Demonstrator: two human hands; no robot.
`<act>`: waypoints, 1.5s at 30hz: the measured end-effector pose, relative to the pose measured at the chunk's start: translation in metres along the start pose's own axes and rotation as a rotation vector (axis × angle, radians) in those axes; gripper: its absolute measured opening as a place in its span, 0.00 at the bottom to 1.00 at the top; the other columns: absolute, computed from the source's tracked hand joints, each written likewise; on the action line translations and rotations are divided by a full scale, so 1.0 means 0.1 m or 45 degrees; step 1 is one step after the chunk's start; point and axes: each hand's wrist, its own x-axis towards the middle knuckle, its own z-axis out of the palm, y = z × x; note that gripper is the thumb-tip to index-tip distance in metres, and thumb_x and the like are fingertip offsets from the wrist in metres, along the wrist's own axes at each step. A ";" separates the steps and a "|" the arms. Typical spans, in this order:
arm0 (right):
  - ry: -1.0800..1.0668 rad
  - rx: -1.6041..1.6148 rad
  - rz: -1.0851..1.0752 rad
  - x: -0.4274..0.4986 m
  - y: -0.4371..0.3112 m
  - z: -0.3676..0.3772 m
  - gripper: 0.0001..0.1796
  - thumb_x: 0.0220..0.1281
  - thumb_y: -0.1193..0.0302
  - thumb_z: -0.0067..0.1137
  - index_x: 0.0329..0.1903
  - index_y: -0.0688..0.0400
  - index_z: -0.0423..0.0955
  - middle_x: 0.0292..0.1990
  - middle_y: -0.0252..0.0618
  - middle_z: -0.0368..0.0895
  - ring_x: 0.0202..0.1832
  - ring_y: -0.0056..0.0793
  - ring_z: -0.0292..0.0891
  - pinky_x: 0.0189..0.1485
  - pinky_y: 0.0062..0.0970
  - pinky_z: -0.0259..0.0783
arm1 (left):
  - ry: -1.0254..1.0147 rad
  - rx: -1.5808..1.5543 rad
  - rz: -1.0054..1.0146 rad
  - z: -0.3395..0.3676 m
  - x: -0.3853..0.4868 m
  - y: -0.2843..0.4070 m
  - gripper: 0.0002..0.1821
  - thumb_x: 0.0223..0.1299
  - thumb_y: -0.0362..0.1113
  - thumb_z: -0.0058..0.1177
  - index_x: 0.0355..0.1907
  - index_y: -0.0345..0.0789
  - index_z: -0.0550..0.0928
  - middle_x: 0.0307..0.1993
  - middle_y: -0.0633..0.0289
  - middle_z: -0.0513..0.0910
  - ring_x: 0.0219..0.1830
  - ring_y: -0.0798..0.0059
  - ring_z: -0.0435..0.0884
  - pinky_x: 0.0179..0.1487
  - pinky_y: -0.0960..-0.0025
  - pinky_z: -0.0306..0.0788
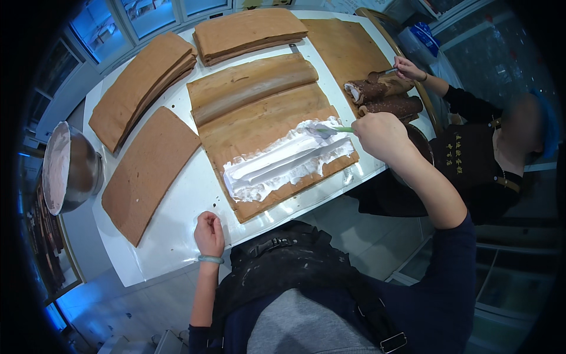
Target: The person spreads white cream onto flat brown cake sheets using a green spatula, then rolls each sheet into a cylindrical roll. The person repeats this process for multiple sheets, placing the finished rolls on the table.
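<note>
My right hand [381,136] grips the green handle of a spatula [342,129]. The spatula's blade sits in white cream [283,161] at the right end of a long, ridged smear. Under the cream is a brown sheet [261,132], either thin cake or baking paper; I cannot tell which. A curled brown sheet [256,88] lies across its far part. My left hand [209,234], a bangle at its wrist, rests by the near table edge with fingers curled and nothing visible in it. A single brown sponge sheet [150,172] lies beyond it to the left.
Two stacks of brown sponge sheets, left [141,84] and right [247,31], stand at the back of the white table [177,250]. A metal bowl [79,170] of pale cream is at far left. At right, a co-worker's hand [409,70] works over chocolate-coated rolls [376,90].
</note>
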 end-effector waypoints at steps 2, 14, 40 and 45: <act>-0.004 0.058 -0.052 0.02 -0.09 -0.07 0.08 0.67 0.70 0.57 0.35 0.56 0.84 0.30 0.44 0.86 0.36 0.44 0.87 0.42 0.42 0.81 | -0.005 0.001 -0.001 0.00 0.00 -0.01 0.05 0.72 0.31 0.54 0.46 0.33 0.77 0.27 0.59 0.80 0.25 0.71 0.79 0.32 0.68 0.73; 0.052 1.547 -0.445 0.77 -0.94 -1.38 0.20 0.81 0.63 0.55 0.67 0.55 0.79 0.25 0.25 0.75 0.25 0.11 0.68 0.27 0.16 0.66 | -0.039 0.099 -0.032 -0.05 0.04 0.12 0.07 0.67 0.34 0.59 0.44 0.36 0.79 0.30 0.56 0.83 0.29 0.58 0.83 0.36 0.58 0.76; 0.041 1.745 0.221 -0.27 -1.32 -0.19 0.18 0.80 0.70 0.55 0.65 0.63 0.80 0.24 0.25 0.70 0.26 0.12 0.65 0.29 0.20 0.65 | -0.041 0.010 0.024 -0.08 0.05 0.13 0.11 0.67 0.37 0.61 0.47 0.37 0.78 0.33 0.60 0.84 0.29 0.63 0.82 0.35 0.61 0.76; 0.285 1.202 -0.046 -0.22 -1.46 0.09 0.18 0.76 0.69 0.58 0.64 0.57 0.81 0.28 0.46 0.84 0.27 0.35 0.78 0.35 0.32 0.73 | -0.041 0.047 0.046 -0.08 0.04 0.12 0.10 0.67 0.34 0.61 0.46 0.36 0.78 0.31 0.61 0.82 0.27 0.66 0.80 0.34 0.63 0.75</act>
